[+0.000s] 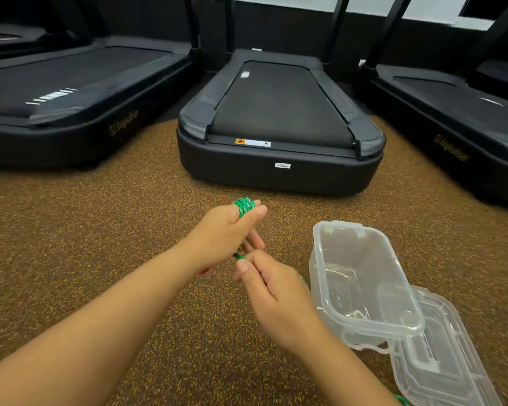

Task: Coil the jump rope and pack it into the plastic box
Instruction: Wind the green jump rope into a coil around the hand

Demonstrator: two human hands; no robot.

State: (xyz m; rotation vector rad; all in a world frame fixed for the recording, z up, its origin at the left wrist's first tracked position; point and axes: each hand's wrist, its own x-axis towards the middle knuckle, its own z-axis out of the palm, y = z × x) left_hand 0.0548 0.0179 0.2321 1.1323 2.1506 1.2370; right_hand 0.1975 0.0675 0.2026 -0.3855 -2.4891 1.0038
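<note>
A green jump rope [244,206] is wound in several turns around the fingers of my left hand [226,232], which is closed on the coil. A short stretch of rope runs down to my right hand [270,288], which pinches it just below the left hand. More green rope shows at the bottom edge by my right forearm. A little red shows under my left wrist; I cannot tell what it is. The clear plastic box [329,276] stands open and empty on the floor right of my hands.
The box's clear lid [440,358] lies on the floor, partly under the box's near right corner. Three black treadmills stand ahead: one [279,124] straight in front, one [71,92] at left, one [458,112] at right. The floor [100,230] is brown speckled rubber.
</note>
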